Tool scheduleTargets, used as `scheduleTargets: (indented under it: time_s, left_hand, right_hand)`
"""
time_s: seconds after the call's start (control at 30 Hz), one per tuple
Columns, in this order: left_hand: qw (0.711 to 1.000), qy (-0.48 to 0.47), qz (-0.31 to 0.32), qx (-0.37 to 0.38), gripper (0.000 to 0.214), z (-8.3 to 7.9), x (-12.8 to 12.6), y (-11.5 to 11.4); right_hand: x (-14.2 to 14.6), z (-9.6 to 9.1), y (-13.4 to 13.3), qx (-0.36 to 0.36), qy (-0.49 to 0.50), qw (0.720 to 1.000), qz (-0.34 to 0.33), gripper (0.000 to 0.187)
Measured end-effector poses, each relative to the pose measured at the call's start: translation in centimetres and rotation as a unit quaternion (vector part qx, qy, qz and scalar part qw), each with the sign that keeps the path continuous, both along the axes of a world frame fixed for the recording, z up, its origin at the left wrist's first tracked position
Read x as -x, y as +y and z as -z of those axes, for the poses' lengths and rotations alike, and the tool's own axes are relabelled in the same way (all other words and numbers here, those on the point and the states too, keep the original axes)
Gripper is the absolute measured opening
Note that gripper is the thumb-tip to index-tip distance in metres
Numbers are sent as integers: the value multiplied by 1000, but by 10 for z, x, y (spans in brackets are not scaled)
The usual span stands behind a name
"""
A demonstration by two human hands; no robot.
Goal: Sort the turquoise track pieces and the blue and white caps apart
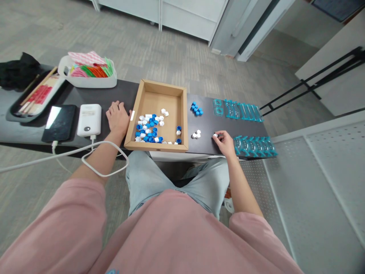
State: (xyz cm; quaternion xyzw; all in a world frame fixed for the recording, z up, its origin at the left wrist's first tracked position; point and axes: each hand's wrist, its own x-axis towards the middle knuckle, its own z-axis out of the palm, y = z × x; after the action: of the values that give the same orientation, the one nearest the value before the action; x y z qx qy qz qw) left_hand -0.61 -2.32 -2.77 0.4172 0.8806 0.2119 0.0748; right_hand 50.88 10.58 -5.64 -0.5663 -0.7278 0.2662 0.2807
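My right hand (224, 142) pinches a small white hexagonal piece (216, 135) just over the dark table. To its left lies a small cluster of white hexagonal pieces (196, 134), and farther back a cluster of blue hexagonal pieces (196, 109). My left hand (118, 118) rests flat with fingers spread on the table, its thumb against the left wall of a cardboard box (184, 114). Inside the box, blue and white pieces (148, 128) are heaped mostly at the near left, with a few scattered elsewhere.
Teal clear plastic parts (243, 111) stand in rows at the table's right end, with more teal parts (254, 146) nearer me. On the left are a white power bank (89, 120) with a looping cable, a phone (59, 123), a white basket (94, 82) and a dark tray (17, 114).
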Motion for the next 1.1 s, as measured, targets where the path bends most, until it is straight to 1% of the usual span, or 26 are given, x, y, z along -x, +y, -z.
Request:
scheduleTargets:
  time_s: [0.1,0.17,0.3,0.37,0.43,0.5,0.57,0.63,0.7,0.73,0.8,0.87,0.93,1.03,1.1]
  left_hand:
    - [1000,5,-2,3,64,0,0,0]
    - [1000,7,-3,6,64,0,0,0]
    - [1000,6,-6,7,65,-1,-1,-1]
    - [1000,8,-7,10,66,-1,-1,-1]
    - [1000,5,-7,15,65,-1,-1,-1]
    - [1000,3,-6,19,65,-1,0,-1]
    - [1000,8,-4,20,66,0,1,0]
    - [1000,14,-2,17,68,2,2,0]
    - [1000,18,-1,14,69,4,3,1]
    - [1000,20,-3,13,69,4,3,1]
    - [1000,22,-8,5,68,6,3,1]
    - [1000,24,-15,-4,66,7,4,1]
    - [1000,25,-15,-9,66,7,3,1]
    - [1000,28,-13,-5,66,7,3,1]
    - [999,29,-14,-2,66,7,4,1]
  right_hand:
    - [6,6,-11,-13,12,1000,-5,44]
    - [21,9,-16,-19,27,999,-35,50]
    - [58,14,-29,-11,49,993,-109,82]
    - [72,15,-37,-19,54,991,-119,90]
    - [81,14,-44,-39,54,992,-110,87]
    - [87,9,-47,-61,45,992,-100,76]
    - [93,-2,-48,-80,25,991,-108,59]
    - [105,-20,-45,-94,-2,985,-146,43]
    - [122,-42,-40,-108,-33,970,-215,34]
    - [133,-54,-38,-114,-52,958,-257,32]
    - [156,-73,-31,-122,-106,926,-342,28]
    - [178,-84,-25,-124,-175,889,-403,27]
    - [196,-85,-20,-128,-247,862,-423,25]
    - [213,-73,-15,-138,-333,834,-417,19]
    - [221,-65,-15,-141,-367,817,-421,18]
